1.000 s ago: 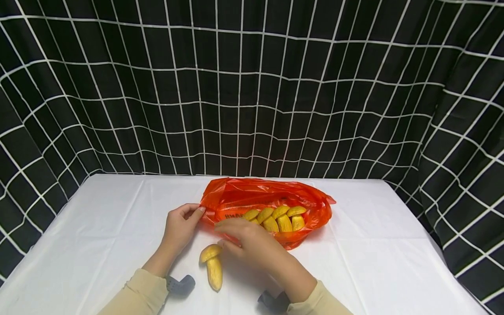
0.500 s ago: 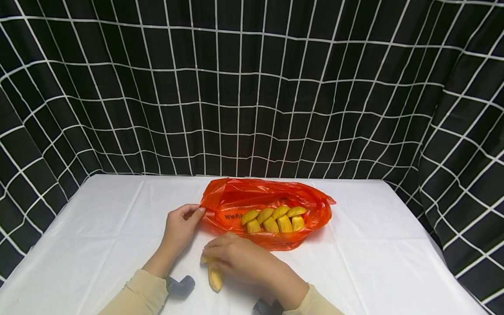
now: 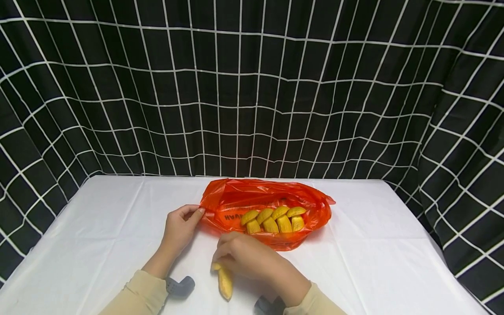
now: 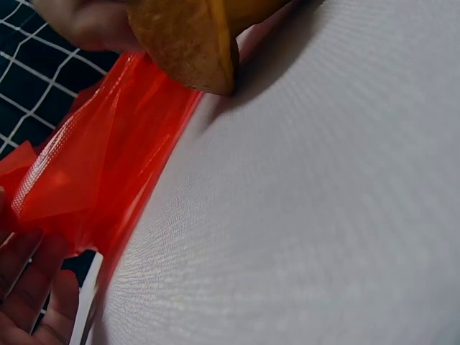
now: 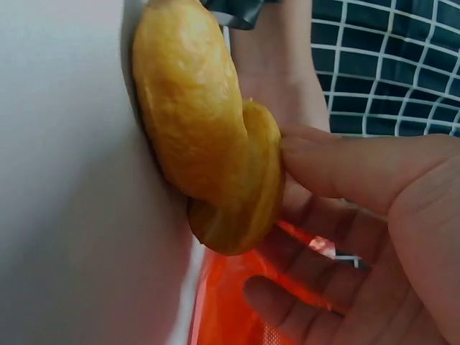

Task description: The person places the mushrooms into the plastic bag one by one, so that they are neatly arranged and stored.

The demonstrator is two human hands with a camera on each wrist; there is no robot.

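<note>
Right hand (image 3: 252,258) curled over top end of loose yellow banana-shaped piece (image 3: 225,282), thumb pressing it; piece smooth, curved, matte, lying on table just under hand. Left hand (image 3: 179,227) pinches thin crinkly orange plastic bag (image 3: 236,197) at rim, beyond right hand. Bag holds row of bananas (image 3: 275,218), same yellow. Black print on bag unreadable. White tablecloth (image 3: 98,227); black white-grid curtain (image 3: 252,87) behind.

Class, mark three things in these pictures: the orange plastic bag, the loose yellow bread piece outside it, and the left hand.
orange plastic bag (image 3: 236,197), head view, upper film near its mouth
loose yellow bread piece (image 3: 225,283), head view, its lower half
left hand (image 3: 179,227), head view, back of the hand
</note>
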